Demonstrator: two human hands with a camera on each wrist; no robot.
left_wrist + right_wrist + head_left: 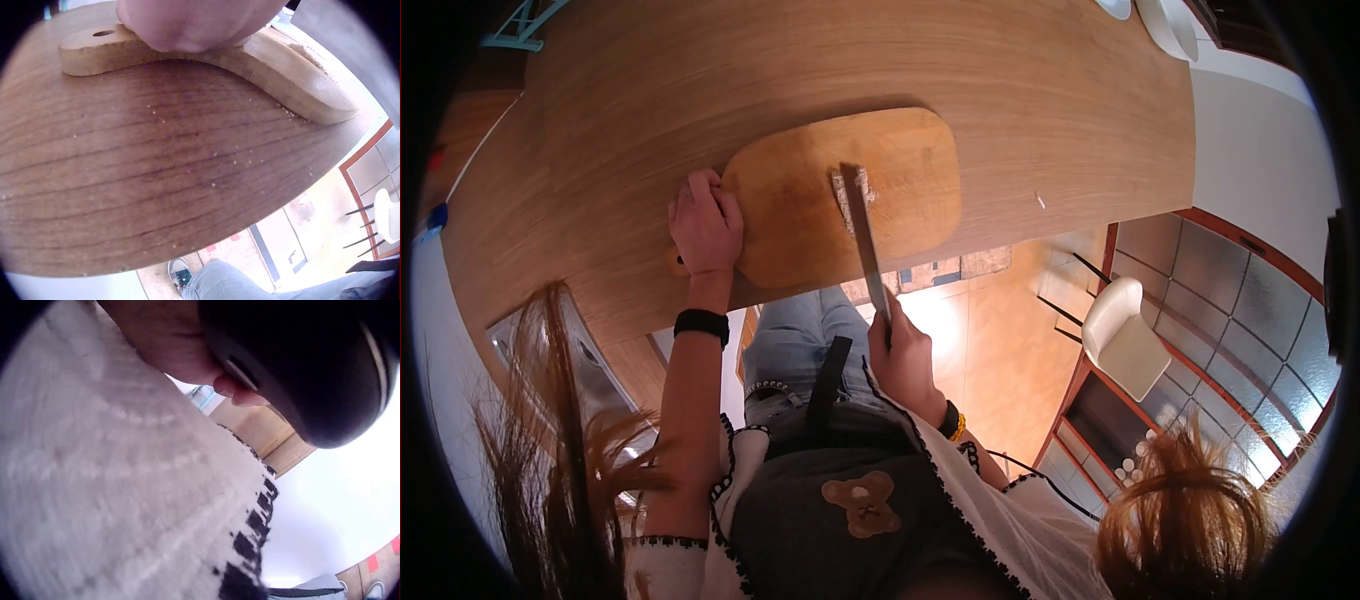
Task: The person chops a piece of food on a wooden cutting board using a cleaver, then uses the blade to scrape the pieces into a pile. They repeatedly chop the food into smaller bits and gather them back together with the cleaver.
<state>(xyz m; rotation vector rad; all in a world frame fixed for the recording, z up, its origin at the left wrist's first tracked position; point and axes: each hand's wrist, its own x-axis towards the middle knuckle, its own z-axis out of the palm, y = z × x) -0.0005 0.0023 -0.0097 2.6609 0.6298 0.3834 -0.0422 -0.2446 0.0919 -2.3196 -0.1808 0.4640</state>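
A wooden cutting board (780, 220) lies on the table. My left hand (706, 228) grips its handle end; in the left wrist view the hand (200, 22) covers part of the board's handle (94, 56). My right hand (908, 360) holds a long knife (866, 240), its blade reaching over the board onto a thin, pale, crumbly piece (840, 200) that it partly hides. In the right wrist view, the right hand (169, 344) is curled at a large dark handle (300, 375); a white sleeve blocks much of that view.
The wooden table (640, 110) has crumbs (214, 184) beside the board. A small white bit (1041, 201) lies to the right. White dishes (1168, 30) stand at the far right, a light-blue frame (525, 30) at the far left. A white chair (1125, 340) stands beyond the table's edge.
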